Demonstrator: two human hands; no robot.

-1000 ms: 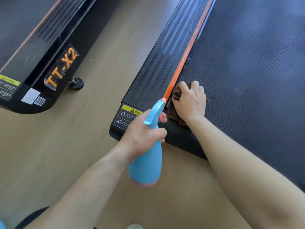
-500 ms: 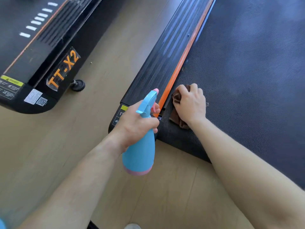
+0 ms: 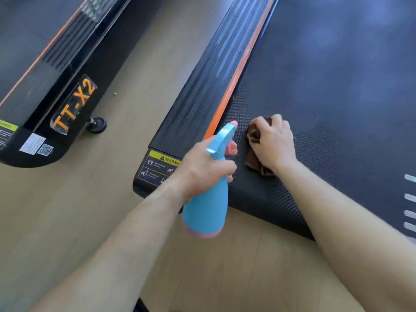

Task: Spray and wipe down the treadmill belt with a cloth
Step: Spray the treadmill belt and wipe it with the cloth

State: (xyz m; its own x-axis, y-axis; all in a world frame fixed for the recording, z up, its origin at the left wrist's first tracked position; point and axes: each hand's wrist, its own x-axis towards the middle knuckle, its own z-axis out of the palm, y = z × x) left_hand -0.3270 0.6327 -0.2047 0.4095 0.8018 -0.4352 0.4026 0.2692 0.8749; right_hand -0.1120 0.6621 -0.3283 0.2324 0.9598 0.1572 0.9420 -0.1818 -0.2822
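Note:
The dark textured treadmill belt (image 3: pixel 326 86) fills the right side of the view. My right hand (image 3: pixel 273 143) presses a crumpled brown cloth (image 3: pixel 253 162) onto the belt near its rear left corner, a short way in from the orange strip (image 3: pixel 236 79). My left hand (image 3: pixel 202 167) grips a light blue spray bottle (image 3: pixel 206 212) with a pink base and pink nozzle tip, held above the treadmill's rear corner, nozzle pointing up the belt.
A ribbed black side rail (image 3: pixel 202 86) with a yellow warning sticker (image 3: pixel 164 163) runs left of the belt. A second treadmill marked TT-X2 (image 3: pixel 74 104) stands at the left, with a small wheel (image 3: pixel 96 124) on the wood floor (image 3: pixel 67 210) between them.
My right hand and the cloth have slid right, away from the orange strip onto the belt. The left hand keeps holding the bottle, nozzle now slightly closer to the cloth.

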